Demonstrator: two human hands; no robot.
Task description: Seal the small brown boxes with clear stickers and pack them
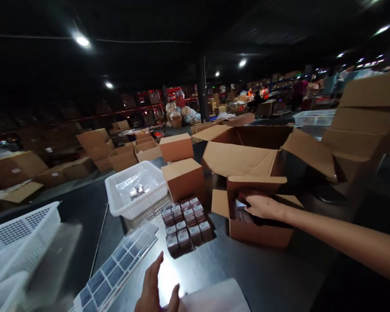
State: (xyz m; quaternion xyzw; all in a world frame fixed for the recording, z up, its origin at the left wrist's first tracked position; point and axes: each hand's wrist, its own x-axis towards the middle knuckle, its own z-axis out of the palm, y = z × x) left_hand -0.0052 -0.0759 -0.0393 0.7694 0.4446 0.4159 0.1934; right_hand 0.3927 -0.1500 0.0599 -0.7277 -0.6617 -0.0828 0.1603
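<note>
Head view shows me the right hand reaching from the right side into an open small carton, its fingers bent down inside. They touch a dark thing with a pale bluish face, but the carton's shadow is deep, and I cannot tell whether they are clamped on it. The left hand is at the bottom edge, and its fingers and thumb stand apart with nothing between them. Just beside it, a white sheet lies on the shiny table.

Between the two hands, but farther forward, the small dark boxes stand close together in a block, just left of the small carton. To the left of this block lie some sheets with a white grid, one partly over another. Behind them is a white basket, which holds a clear bag and some little shiny pieces.

Directly behind the block is a closed brown box, and a second brown box is behind that one. A large open carton stands behind the small one. Farther away I see red shelves, ceiling lamps, and people in orange vests.
</note>
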